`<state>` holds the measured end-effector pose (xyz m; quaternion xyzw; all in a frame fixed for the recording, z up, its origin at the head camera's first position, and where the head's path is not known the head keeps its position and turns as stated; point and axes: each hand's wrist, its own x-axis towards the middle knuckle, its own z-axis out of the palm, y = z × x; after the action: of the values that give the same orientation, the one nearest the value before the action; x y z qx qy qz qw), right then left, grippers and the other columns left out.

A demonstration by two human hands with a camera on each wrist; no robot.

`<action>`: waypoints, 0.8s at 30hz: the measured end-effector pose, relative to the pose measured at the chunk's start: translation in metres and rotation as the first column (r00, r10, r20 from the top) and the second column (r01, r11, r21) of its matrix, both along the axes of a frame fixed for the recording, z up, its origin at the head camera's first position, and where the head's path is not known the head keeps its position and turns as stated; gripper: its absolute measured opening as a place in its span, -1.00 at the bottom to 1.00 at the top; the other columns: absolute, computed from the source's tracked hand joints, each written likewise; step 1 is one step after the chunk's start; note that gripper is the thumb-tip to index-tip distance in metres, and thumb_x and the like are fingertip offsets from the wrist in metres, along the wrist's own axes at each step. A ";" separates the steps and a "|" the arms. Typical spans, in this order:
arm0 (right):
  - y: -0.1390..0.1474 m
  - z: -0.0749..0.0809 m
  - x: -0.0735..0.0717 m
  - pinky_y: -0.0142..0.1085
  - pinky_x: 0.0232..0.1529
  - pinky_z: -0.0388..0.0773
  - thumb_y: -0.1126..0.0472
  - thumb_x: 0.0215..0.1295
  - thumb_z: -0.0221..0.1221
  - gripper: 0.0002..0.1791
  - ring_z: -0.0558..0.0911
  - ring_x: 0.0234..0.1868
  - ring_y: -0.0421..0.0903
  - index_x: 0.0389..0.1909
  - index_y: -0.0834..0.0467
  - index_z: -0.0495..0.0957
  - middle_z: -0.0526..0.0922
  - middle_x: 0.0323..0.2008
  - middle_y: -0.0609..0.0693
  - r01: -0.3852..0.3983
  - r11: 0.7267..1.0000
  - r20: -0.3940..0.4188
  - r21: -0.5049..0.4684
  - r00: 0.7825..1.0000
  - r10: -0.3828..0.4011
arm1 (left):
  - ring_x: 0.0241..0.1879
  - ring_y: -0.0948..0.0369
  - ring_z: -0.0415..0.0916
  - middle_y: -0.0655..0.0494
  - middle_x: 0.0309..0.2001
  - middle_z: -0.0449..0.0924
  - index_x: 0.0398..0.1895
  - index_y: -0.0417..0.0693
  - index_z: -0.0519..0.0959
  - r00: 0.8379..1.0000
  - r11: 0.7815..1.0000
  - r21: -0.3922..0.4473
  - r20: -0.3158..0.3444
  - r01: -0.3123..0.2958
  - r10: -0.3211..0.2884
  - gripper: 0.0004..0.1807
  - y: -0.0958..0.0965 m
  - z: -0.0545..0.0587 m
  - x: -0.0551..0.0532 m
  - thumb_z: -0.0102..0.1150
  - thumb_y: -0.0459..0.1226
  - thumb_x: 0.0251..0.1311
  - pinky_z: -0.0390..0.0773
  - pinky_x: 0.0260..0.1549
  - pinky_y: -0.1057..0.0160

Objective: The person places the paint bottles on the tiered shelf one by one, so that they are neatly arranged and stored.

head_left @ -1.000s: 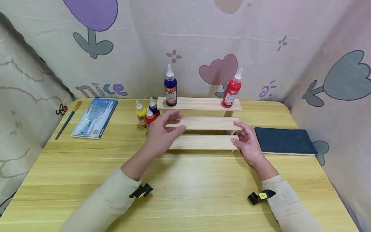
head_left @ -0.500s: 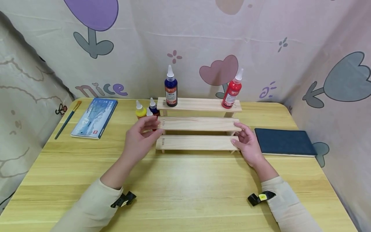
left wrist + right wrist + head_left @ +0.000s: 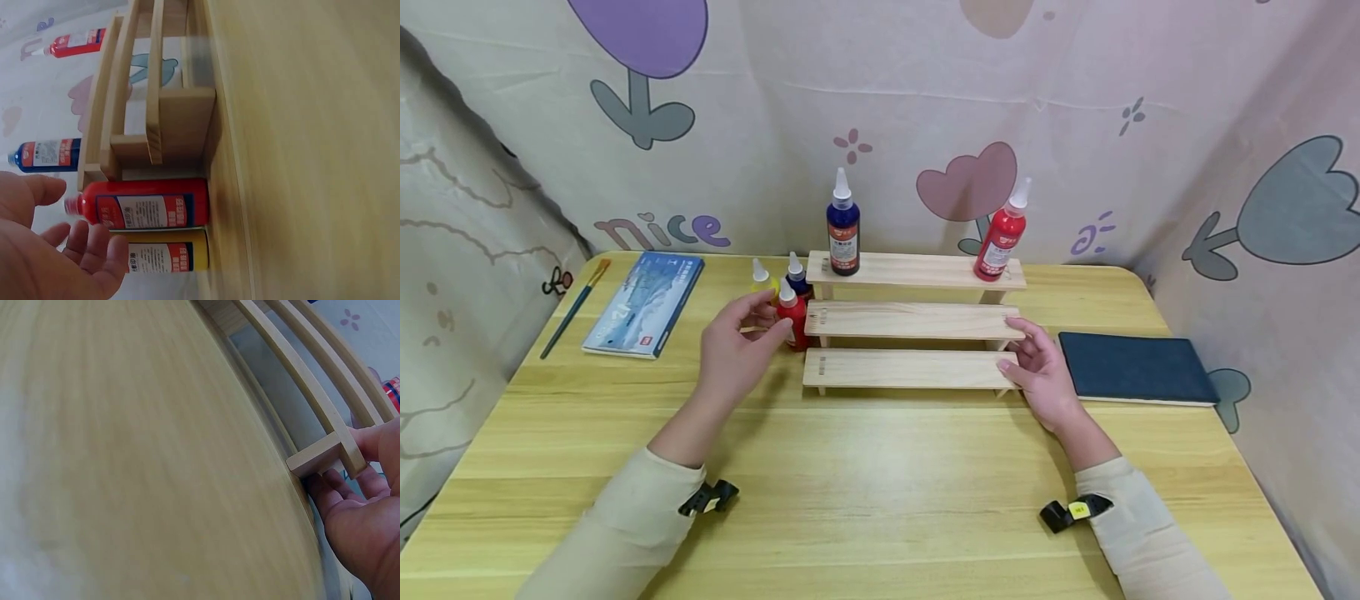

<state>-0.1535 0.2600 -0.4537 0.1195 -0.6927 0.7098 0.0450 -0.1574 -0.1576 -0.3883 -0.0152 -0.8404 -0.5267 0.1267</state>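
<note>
A three-tier wooden shelf rack (image 3: 913, 320) stands at the back of the table. My right hand (image 3: 1045, 379) grips its right end, thumb on the lowest plank and fingers around the side, as the right wrist view also shows. At the rack's left end stands a red bottle (image 3: 792, 321) with a white nozzle. My left hand (image 3: 737, 342) is around that bottle's left side, fingers loosely parted and thumb apart from them. In the left wrist view a gap shows between thumb and fingers, near the red bottle's cap. A yellow bottle (image 3: 165, 252) and a blue bottle (image 3: 797, 282) stand close behind.
On the top plank stand another blue bottle (image 3: 844, 237) at left and another red bottle (image 3: 1000, 242) at right. A blue-covered book (image 3: 643, 307) and a paintbrush (image 3: 576, 308) lie at left. Right of the rack lies a dark notebook (image 3: 1138, 367). A patterned curtain (image 3: 760, 108) hangs behind.
My left hand has moved left from in front of the planks to the red bottle beside the rack, uncovering the planks' left ends. My right hand has stayed on the rack.
</note>
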 end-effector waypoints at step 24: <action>0.001 -0.002 -0.001 -0.36 0.11 0.49 0.69 0.23 0.13 -0.30 0.48 0.13 0.07 0.39 0.26 0.31 0.57 0.11 0.03 0.003 1.000 0.000 -0.002 1.000 -0.003 | -0.02 0.12 0.50 -0.01 -0.01 0.55 0.04 -0.19 0.45 0.996 0.998 0.044 0.075 -0.043 0.039 -0.55 0.003 -0.007 -0.009 0.37 -0.12 0.25 0.55 -0.04 0.28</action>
<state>-0.1548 0.2608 -0.4559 0.1184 -0.6922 0.7104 0.0462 -0.1668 -0.1550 -0.3950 0.0246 -0.8324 -0.5433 0.1066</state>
